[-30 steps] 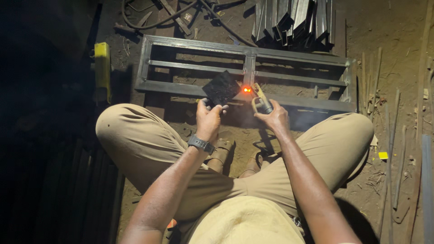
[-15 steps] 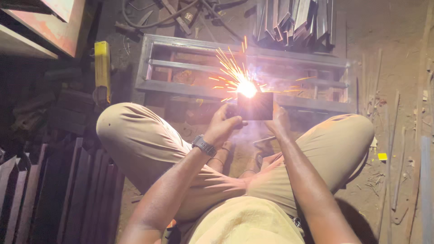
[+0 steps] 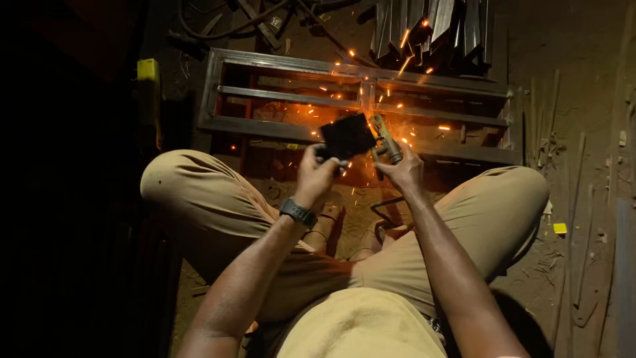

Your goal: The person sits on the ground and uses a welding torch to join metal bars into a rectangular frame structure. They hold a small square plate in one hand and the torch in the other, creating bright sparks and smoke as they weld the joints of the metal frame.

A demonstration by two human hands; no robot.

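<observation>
Arc out, sparks fading

Head view: bright flare of half a second ago is gone; only scattered orange sparks (image 3: 404, 38) drift over the metal frame (image 3: 278, 126). Left hand (image 3: 317, 176) grips the dark shield plate (image 3: 347, 136), now shifted left of the joint. Right hand (image 3: 404, 169) is closed around the electrode holder (image 3: 385, 138), tip at the frame's middle upright. Weld pass looks paused.

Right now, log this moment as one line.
left hand: holds dark shield plate | right hand: grips electrode holder | sparks over metal frame
</observation>
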